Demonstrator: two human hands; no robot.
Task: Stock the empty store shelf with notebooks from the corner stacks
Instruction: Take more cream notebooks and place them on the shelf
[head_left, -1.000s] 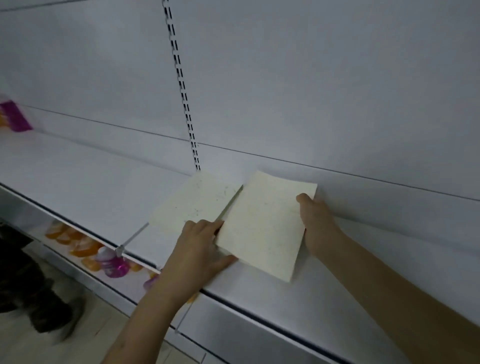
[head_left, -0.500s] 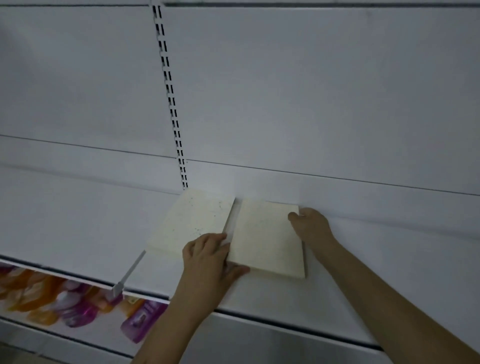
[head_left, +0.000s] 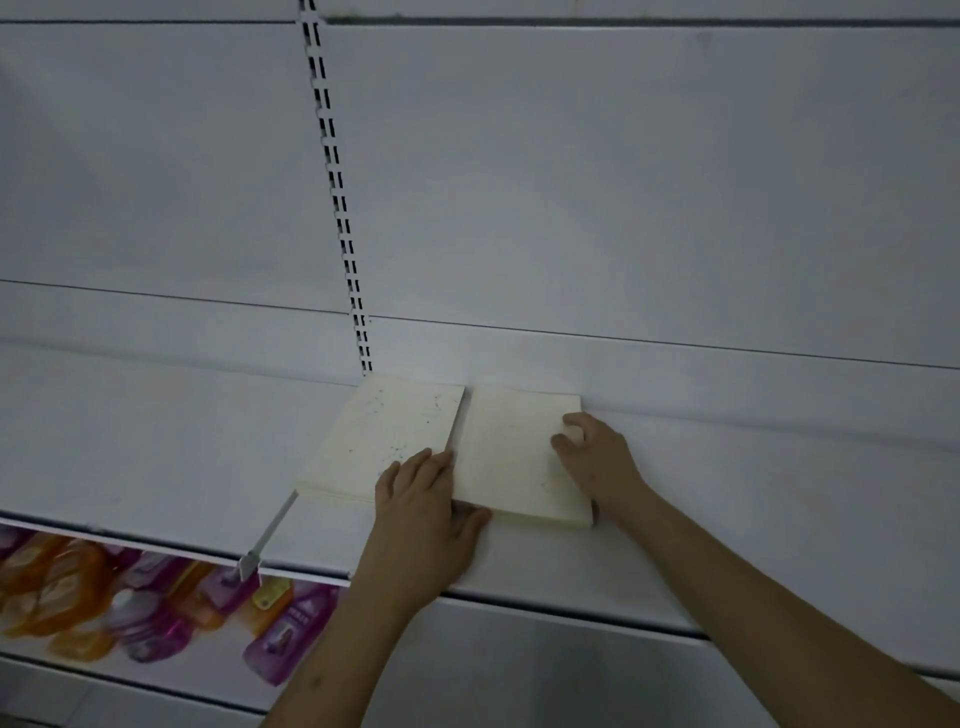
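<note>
Two cream notebook stacks lie flat side by side on the white shelf (head_left: 156, 441), pushed against its back panel. The left notebook stack (head_left: 384, 436) has dark specks on its cover. The right notebook stack (head_left: 511, 457) sits between my hands. My left hand (head_left: 426, 504) rests with fairly straight fingers over the seam between the stacks, its thumb along the right stack's front edge. My right hand (head_left: 597, 457) curls its fingers over that stack's right edge.
A slotted upright rail (head_left: 332, 182) runs down the back panel to just behind the left stack. A metal shelf bracket (head_left: 265, 535) reaches the shelf's front edge left of the stacks. Pink and orange packets (head_left: 156, 608) fill the lower shelf.
The right stack, tilted and lifted a second ago, has come down flat and slid back against the rear panel beside the left stack. Both hands stayed on it.
</note>
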